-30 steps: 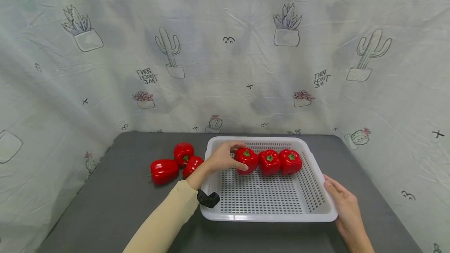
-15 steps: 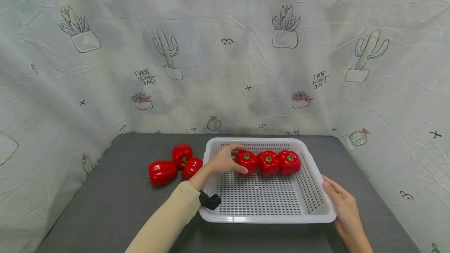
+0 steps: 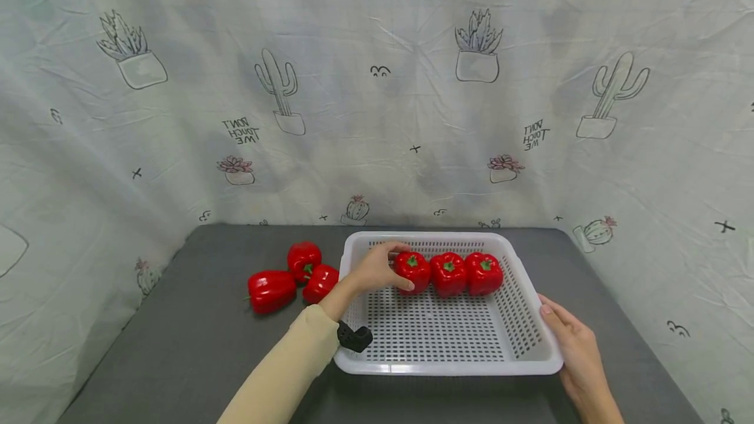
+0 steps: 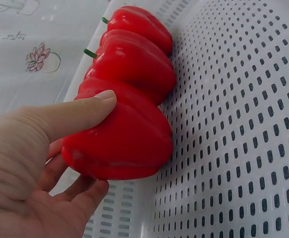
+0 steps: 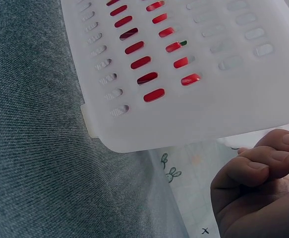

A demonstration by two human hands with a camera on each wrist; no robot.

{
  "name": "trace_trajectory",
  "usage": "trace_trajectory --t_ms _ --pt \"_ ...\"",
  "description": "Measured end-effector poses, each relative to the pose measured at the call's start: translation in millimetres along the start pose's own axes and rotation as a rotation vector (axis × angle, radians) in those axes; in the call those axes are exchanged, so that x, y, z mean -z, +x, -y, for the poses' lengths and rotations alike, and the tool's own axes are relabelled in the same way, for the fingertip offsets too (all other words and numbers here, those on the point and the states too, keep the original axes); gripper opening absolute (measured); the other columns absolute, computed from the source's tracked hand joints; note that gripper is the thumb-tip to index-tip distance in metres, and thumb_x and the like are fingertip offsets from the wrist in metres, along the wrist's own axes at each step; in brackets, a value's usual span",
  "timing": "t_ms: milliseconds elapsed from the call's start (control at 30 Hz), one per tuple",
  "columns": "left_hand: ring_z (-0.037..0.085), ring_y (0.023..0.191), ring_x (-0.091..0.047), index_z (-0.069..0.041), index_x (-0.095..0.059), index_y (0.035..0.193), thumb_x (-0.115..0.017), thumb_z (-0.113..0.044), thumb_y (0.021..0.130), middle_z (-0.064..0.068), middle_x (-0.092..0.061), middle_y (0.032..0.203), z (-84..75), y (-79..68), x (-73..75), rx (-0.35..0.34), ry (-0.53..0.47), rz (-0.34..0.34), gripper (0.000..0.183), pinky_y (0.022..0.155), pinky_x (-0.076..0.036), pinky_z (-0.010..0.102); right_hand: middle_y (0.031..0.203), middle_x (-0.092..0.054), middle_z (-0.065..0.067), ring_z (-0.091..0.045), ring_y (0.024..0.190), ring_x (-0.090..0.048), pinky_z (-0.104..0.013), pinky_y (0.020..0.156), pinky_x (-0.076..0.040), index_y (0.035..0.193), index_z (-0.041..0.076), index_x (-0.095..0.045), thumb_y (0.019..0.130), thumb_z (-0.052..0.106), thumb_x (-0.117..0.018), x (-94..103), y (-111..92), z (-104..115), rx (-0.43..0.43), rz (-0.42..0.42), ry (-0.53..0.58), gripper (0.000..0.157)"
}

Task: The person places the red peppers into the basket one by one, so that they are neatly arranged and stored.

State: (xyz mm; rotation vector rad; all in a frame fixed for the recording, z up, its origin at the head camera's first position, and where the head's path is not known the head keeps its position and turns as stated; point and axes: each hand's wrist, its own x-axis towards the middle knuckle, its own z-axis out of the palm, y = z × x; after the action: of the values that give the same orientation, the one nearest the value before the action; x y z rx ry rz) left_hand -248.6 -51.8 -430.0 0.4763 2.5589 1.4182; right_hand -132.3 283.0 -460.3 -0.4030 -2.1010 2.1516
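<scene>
In the white perforated plastic basket [image 3: 448, 366], three red bell peppers stand in a row with green stems. My left hand [image 3: 377, 269] grips the leftmost bell pepper [image 3: 413, 273], thumb on its near side. The left wrist view shows the thumb across this bell pepper [image 4: 129, 134] and fingers beneath it. Beside it are the middle bell pepper [image 3: 449, 275] and the right bell pepper [image 3: 485, 274], close together. At the basket's right side, my right hand [image 3: 577, 349] holds the rim. In the right wrist view its curled fingers [image 5: 246, 172] show below the basket wall [image 5: 208, 119].
Left of the basket, three more red bell peppers lie on the grey table [image 3: 177, 345]: one at the back [image 3: 304, 260], one on its side [image 3: 271, 291], one near the basket [image 3: 321, 282]. A patterned white curtain [image 3: 377, 97] stands behind.
The head view has shifted slightly. My left forearm has swung a little to the right, while its hand stays on the same bell pepper. The right hand and basket keep their places.
</scene>
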Motion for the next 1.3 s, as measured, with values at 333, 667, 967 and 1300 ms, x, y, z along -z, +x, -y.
trace_trajectory --t_ms 333,667,967,1300 --pt "0.026 0.123 -0.050 -0.016 -0.057 0.134 -0.089 -0.013 0.071 0.002 -0.056 0.131 2.3 1.1 -2.4 0.017 -0.003 -0.033 0.071 0.093 -0.049 0.044 0.101 -0.067 0.016 -0.010 0.090 -0.067 -0.033 0.069 -0.057 0.145 0.000 -0.045 0.095 0.042 -0.064 0.8 -1.9 -0.7 0.008 -0.002 -0.009 0.067" --pt "0.026 0.122 -0.050 -0.014 -0.056 0.135 -0.089 -0.013 0.071 0.004 -0.056 0.131 2.2 1.3 -2.5 0.025 0.005 -0.028 0.072 0.093 -0.049 0.045 0.102 -0.066 0.017 -0.010 0.090 -0.067 -0.033 0.070 -0.057 0.146 0.001 -0.043 0.094 0.045 -0.063 -0.6 -1.7 -0.1 -0.005 -0.001 -0.018 0.071" --pt "0.027 0.122 -0.050 -0.012 -0.055 0.136 -0.090 -0.013 0.070 0.005 -0.055 0.132 2.5 1.5 -2.4 0.017 0.001 -0.020 0.074 0.095 -0.048 0.045 0.102 -0.065 0.018 -0.009 0.090 -0.067 -0.032 0.070 -0.057 0.146 0.002 -0.043 0.094 0.046 -0.063 -1.3 -2.0 1.0 -0.012 -0.011 -0.034 0.071" --pt "0.025 0.119 -0.052 -0.012 -0.054 0.136 -0.089 -0.016 0.072 0.005 -0.055 0.131 3.2 1.4 -2.8 0.012 0.007 -0.019 0.073 0.094 -0.049 0.043 0.103 -0.066 0.017 -0.009 0.091 -0.067 -0.033 0.070 -0.057 0.146 0.002 -0.043 0.094 0.045 -0.063 -0.8 -2.1 0.5 -0.008 -0.002 -0.022 0.070"
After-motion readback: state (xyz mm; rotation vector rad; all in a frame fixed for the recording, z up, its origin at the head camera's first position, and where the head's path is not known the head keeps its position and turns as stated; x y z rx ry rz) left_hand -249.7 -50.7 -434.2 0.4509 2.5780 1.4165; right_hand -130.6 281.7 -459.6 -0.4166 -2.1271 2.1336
